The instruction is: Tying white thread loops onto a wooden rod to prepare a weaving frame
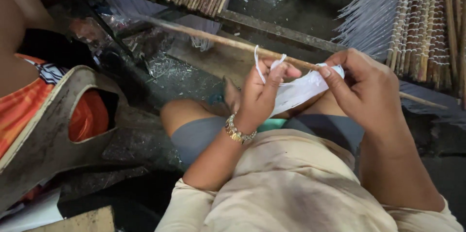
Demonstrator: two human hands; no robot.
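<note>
Both hands pinch a white strip (302,90) against a long stick (228,42) above the lap, left hand (259,93) at 9 o'clock, right hand (361,88) at 3; keeping the strip taut would likely give tight, even wraps.

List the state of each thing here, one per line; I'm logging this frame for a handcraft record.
Left hand: pinching white strands.
Right hand: gripping the bundle's end.
White strip bundle: stretched between both hands, loose ends sticking up.
Long stick: lying slantwise behind the hands.
Bamboo mat: partly woven, white strands fanned out at its left edge.
Gold bracelet: worn on left wrist.
</note>
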